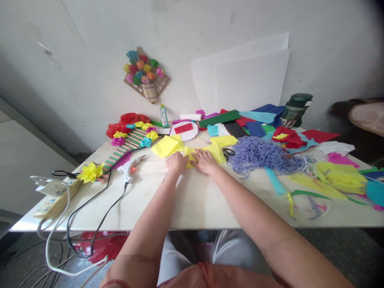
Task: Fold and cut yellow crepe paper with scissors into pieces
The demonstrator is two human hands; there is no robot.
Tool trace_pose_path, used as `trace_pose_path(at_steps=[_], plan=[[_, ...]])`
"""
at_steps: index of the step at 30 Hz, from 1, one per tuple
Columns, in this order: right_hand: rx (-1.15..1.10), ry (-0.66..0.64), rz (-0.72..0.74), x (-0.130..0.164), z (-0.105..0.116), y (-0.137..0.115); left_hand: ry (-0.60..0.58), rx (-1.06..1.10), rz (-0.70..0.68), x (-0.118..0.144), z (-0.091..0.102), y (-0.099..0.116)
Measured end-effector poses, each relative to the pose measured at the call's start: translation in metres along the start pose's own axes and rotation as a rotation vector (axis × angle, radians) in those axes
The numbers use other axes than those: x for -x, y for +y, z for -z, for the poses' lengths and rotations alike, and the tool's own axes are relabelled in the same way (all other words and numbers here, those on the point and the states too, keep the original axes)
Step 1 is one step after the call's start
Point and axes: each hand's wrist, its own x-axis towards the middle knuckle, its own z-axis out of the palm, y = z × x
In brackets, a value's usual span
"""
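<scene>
- I see my left hand (pixel 176 162) with fingers curled, seemingly pinching the yellow paper (pixel 210 151).
- My right hand (pixel 205 161) presses it, fingers spread flat.
- Scissors (pixel 228 152) lie just beside.

Yellow paper (pixel 207 154) under both hands; lavender cord heap (pixel 264 156) to the right; a green-and-red striped guitar (pixel 127 146) to the left.

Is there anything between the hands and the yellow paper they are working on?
Nothing visible. Both the left hand and the right hand rest flat on the yellow paper. The scissors and purple cord lie to the right, the glue gun to the left.
</scene>
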Motion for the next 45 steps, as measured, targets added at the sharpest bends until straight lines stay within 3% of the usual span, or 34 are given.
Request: trace_pose_path(at_steps=[8,12,19,31,37,45], plan=[[0.004,-0.013,-0.006,0.000,0.002,-0.001,0.061,-0.058,0.032,-0.015,-0.012,0.009],[0.010,-0.020,-0.009,-0.001,0.000,0.001,0.081,-0.070,0.025,-0.011,-0.010,0.009],[-0.001,-0.008,0.001,0.000,0.001,0.000,-0.041,-0.046,0.027,-0.004,-0.003,0.010],[0.018,-0.011,-0.003,0.001,0.003,-0.001,0.114,0.087,-0.034,0.013,-0.010,0.020],[0.033,-0.027,-0.006,0.000,0.003,-0.001,0.106,0.054,-0.126,0.016,-0.013,0.024],[0.055,-0.044,0.002,-0.001,0.002,0.000,0.068,0.045,-0.128,0.016,-0.013,0.028]])
